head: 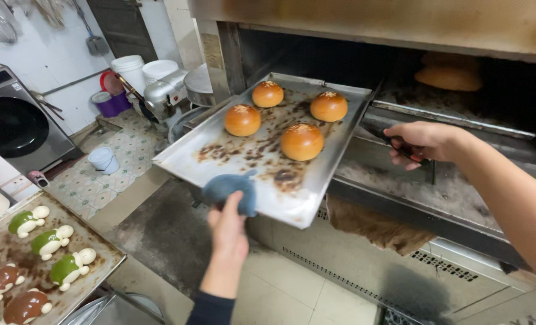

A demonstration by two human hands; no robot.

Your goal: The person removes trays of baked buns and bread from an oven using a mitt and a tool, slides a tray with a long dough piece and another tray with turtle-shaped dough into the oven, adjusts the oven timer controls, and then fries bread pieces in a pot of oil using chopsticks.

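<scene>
My left hand [229, 229] grips the near edge of a metal baking tray [232, 157] through a blue cloth pad [229, 188]. The tray is tilted and half out of a deck oven [400, 198]. Several round golden buns lie on it, among them one near the middle [302, 141] and one at the far right [329, 106]. The tray's surface is stained with burnt patches. My right hand [421, 141] is closed on the dark handle [400, 146] of the open oven door. Another baked piece [448, 75] sits deep inside the oven.
At lower left a second tray [102, 265] holds several green-and-white and brown-and-white shaped dough pieces. A washing machine [12, 123], a small white bucket [104, 159], white tubs [129, 69], a purple tub and metal kitchen gear stand on the tiled floor at left.
</scene>
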